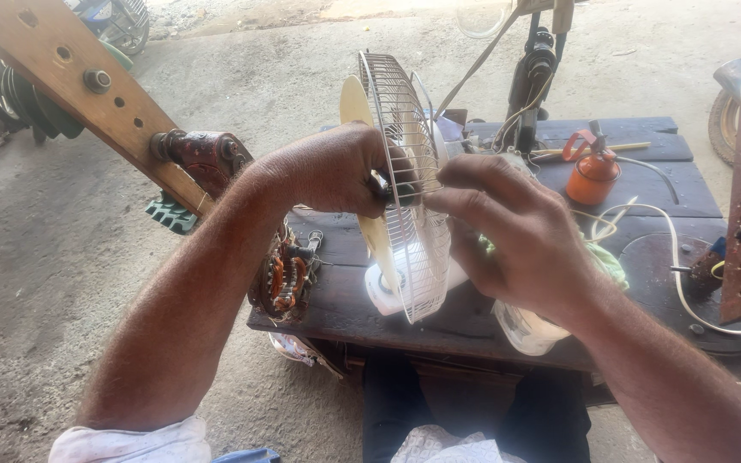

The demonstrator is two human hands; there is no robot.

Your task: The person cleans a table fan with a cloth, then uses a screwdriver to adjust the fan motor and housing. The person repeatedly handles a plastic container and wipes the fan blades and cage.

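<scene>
A small white table fan (405, 257) stands on a dark wooden bench (473, 317), seen edge-on. Its white wire guard (400, 129) faces right and a cream blade (355, 107) shows on the left side. My left hand (332, 167) reaches around the blade side and grips at the fan's hub, fingers closed against the guard. My right hand (512, 227) sits on the other side of the guard, fingertips pinching at the same centre spot. What the fingertips hold is hidden.
An orange oil can (592, 171) stands at the back right of the bench. A copper-wound motor stator (286, 279) lies at the bench's left edge. A white cable (675, 249) loops on the right. A wooden beam (70, 86) with a rusty fitting crosses upper left.
</scene>
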